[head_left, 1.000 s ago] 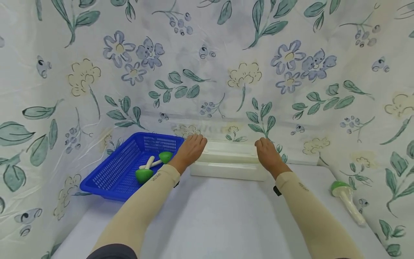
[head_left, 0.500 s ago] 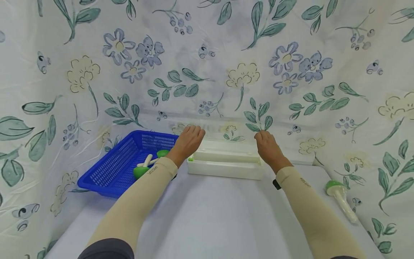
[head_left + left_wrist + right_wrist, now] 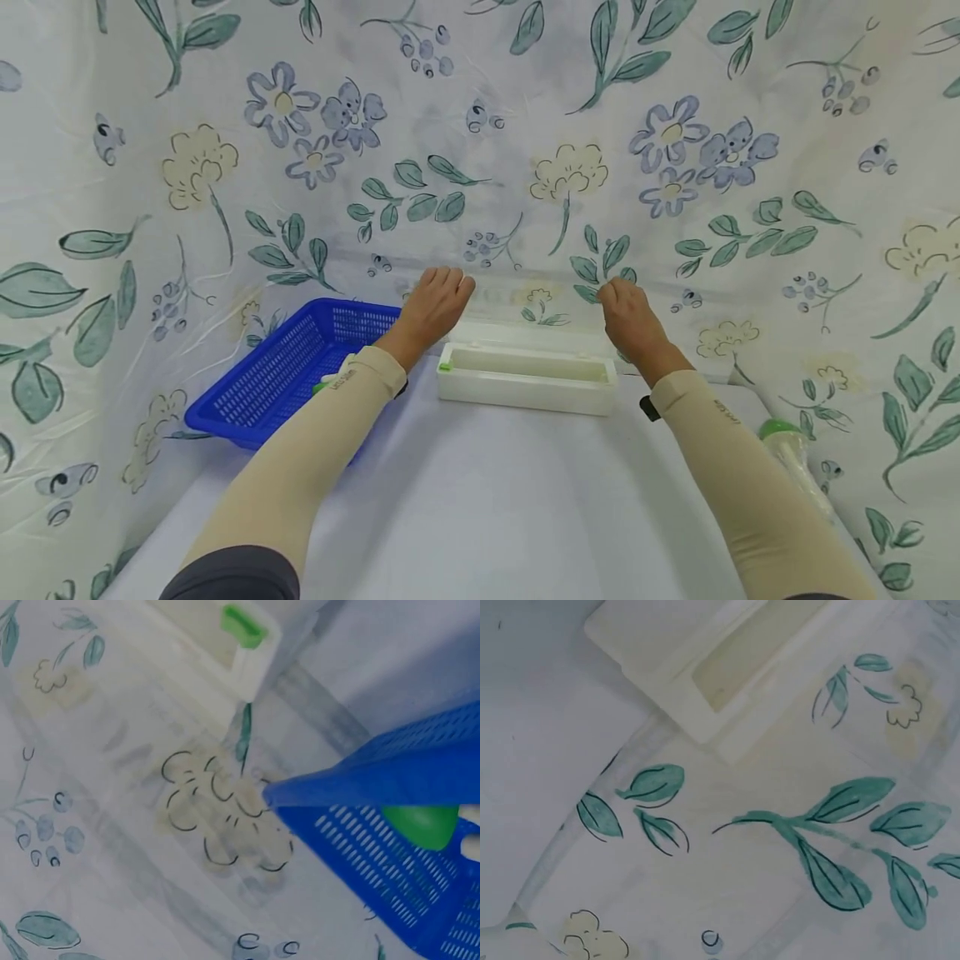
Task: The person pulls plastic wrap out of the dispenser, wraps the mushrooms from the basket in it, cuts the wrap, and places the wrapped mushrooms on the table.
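Note:
A long white cling film dispenser (image 3: 525, 393) stands at the back of the table, its long top slot showing and a green clip (image 3: 244, 626) at its left end. My left hand (image 3: 437, 304) is raised above the left end, fingers curled down in a pinch. Over the right end my right hand (image 3: 633, 321) pinches in the same way. Between them and the dispenser, a sheet of clear cling film (image 3: 536, 308) stretches, faint against the floral cloth. The fingertips are hidden in the head view, and neither wrist view shows the fingers.
Left of the dispenser sits a blue perforated basket (image 3: 225, 429) holding toy mushrooms with green caps (image 3: 424, 825), mostly behind my left sleeve. Another green-capped mushroom (image 3: 783, 433), apparently wrapped in film, lies by the right table edge. Floral cloth (image 3: 480, 125) hangs behind.
Both hands have risen from the dispenser's level, lifting the film upward. More of the dispenser's top slot and its green clip now shows. My left sleeve covers more of the mushrooms.

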Demonstrator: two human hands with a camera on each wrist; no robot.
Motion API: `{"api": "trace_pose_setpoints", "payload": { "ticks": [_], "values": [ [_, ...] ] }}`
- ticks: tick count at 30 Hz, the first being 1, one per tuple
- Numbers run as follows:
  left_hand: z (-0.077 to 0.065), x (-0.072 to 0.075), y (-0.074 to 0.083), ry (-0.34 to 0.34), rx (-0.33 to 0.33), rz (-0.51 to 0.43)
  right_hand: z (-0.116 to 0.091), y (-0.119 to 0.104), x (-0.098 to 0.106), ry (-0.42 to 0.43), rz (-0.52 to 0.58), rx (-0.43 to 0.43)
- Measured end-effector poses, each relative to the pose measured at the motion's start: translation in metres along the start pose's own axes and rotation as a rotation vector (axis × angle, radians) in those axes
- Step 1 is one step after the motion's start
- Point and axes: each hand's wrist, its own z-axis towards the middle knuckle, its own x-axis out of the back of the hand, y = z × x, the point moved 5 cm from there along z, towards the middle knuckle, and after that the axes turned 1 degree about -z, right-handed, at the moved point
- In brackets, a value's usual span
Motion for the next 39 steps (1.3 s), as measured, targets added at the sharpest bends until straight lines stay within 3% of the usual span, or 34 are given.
{"api": "trace_pose_setpoints", "payload": {
  "ticks": [11,19,29,39],
  "values": [
    [0.019,0.021,-0.011,0.003,-0.02,0.047,0.014,0.011,0.024,0.175,0.067,0.052],
    [0.027,0.034,-0.016,0.06,-0.036,0.046,0.021,0.015,0.037,0.177,0.117,0.039],
    [0.034,0.05,-0.02,0.067,-0.052,0.048,0.028,0.02,0.056,0.253,0.154,0.097],
    [0.043,0.064,-0.021,0.117,-0.055,0.026,0.029,0.023,0.07,0.257,0.167,0.075]
  ]
}}
